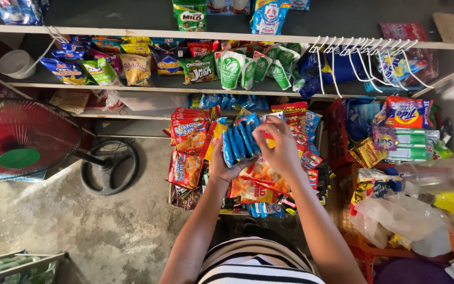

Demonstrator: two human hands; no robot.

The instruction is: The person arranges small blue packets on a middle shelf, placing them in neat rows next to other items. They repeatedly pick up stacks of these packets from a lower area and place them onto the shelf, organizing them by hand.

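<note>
My left hand (223, 164) holds a fanned bunch of several slim blue snack packets (239, 141) upright, palm under them. My right hand (278, 148) is closed over the right side of that bunch, its fingertips pinching a packet at the top. Both hands hover above a crate (173, 199) filled with red and orange snack bags (187, 138). My forearms reach forward from my striped shirt at the bottom of the view.
White wire shelves (132, 87) ahead carry chip bags and green sachets. A red pedestal fan (19, 139) stands at left on the concrete floor. At right are a red crate (337, 131) of detergent packs, plastic bags and a bottle.
</note>
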